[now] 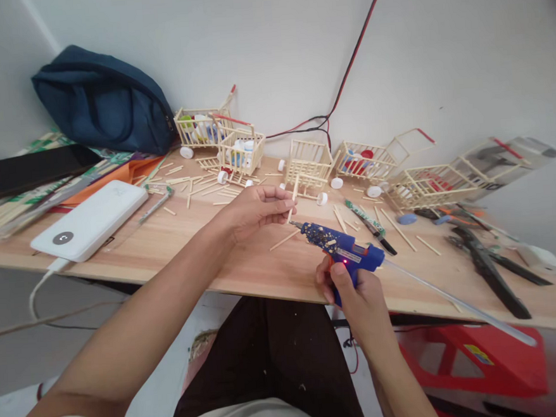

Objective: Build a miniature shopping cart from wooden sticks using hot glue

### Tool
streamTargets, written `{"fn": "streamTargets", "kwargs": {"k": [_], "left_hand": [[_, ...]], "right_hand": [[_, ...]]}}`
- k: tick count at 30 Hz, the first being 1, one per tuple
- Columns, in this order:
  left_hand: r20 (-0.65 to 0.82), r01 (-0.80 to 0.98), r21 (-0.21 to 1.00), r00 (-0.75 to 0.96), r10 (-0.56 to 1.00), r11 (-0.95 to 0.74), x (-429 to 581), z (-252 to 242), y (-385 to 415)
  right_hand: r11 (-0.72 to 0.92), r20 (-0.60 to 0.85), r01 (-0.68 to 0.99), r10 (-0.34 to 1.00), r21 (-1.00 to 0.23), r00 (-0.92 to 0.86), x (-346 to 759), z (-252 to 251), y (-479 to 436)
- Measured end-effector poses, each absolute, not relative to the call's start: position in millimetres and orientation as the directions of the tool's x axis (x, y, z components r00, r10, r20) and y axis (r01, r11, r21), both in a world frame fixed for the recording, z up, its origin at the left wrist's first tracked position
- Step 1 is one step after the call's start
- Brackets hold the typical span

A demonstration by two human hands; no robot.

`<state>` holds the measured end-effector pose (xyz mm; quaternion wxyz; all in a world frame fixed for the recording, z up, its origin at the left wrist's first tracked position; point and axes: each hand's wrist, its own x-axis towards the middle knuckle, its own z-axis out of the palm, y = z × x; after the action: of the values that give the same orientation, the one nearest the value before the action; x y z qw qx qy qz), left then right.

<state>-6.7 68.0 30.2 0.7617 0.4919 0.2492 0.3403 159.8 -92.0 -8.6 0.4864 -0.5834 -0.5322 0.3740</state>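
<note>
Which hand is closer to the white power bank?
Left. The left hand, pinching a stick, is right of the white power bank. The right hand, holding the glue gun, is farther right, at the near edge of the table.

A home hobby corner — a light wooden tabletop (263,273) against a bare white wall (271,44), littered with loose thin wooden sticks (200,185) and small stick-built toy carts (309,162). Blue hot-glue gun (342,250) near, black pliers (489,270) right, dark blue fabric bag (104,103) far left.
</note>
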Motion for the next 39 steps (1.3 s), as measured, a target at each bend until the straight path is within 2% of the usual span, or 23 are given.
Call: {"fn": "streamTargets", "kwargs": {"k": [13, 39], "left_hand": [[-0.061, -0.271, 0.917, 0.629, 0.775, 0.292, -6.4, 30.6, 67.6], [-0.059, -0.282, 0.912, 0.626, 0.777, 0.296, -6.7, 30.0, 68.0]], "right_hand": [[0.060, 0.105, 0.269, 0.982, -0.961, 0.155, 159.6, -9.3, -91.1], [-0.009, 0.068, 0.353, 0.976, -0.936, 0.206, 158.8, -4.6, -90.9]]}}
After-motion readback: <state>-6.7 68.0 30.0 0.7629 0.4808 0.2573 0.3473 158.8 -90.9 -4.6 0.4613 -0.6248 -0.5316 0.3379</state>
